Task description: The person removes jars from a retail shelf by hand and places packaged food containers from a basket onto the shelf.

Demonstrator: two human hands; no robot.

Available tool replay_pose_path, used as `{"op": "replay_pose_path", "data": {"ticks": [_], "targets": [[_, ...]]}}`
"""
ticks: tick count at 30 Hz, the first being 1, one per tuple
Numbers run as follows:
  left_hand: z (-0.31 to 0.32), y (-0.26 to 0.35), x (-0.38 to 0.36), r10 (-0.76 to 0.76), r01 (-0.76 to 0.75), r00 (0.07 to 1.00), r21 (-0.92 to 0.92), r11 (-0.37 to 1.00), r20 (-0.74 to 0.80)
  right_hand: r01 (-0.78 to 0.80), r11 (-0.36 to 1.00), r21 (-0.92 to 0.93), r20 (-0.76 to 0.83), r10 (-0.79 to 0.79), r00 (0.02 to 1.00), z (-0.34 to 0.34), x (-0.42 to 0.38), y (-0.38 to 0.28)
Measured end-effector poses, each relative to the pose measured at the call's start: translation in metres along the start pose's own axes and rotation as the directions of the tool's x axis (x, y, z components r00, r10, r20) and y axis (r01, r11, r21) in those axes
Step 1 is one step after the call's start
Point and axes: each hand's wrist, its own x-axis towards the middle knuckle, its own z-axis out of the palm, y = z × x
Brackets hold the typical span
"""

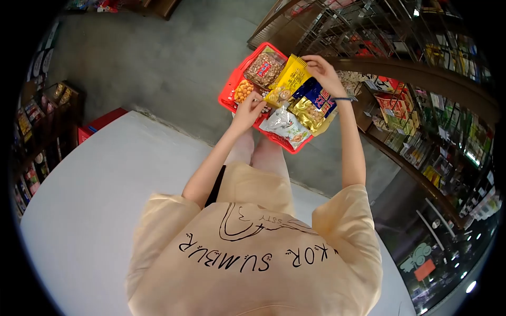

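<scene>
A yellow snack packet [290, 78] lies slantwise over the other packets in a red plastic basket [227, 94]. My right hand [322, 72] grips it at its crimped top end, with fingers bent over the edge. At its lower left corner, the fingers of my left hand [249, 110] are pinched together against the packet. Below my right hand is a blue and gold snack bag [313, 108]. A silver-white bag [284, 125] fills the near end of the basket. To the left sit a clear pack of brown nuts or seeds [265, 68] and some round orange snacks [243, 91].
The basket is above my legs, at the far edge of a white surface [121, 174]. Wooden shelves [400, 68] with packaged goods run along the right. More stocked shelves [39, 118] and a red box [103, 121] stand left. Grey floor [153, 63] lies beyond.
</scene>
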Motion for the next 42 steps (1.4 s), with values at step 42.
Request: {"op": "replay_pose_path", "data": {"ticks": [42], "targets": [[0.271,0.022,-0.208,0.207,-0.392,0.741,0.161,0.906,0.639,0.583,0.628,0.515,-0.769,0.039,0.638,0.062,-0.436,0.017]]}}
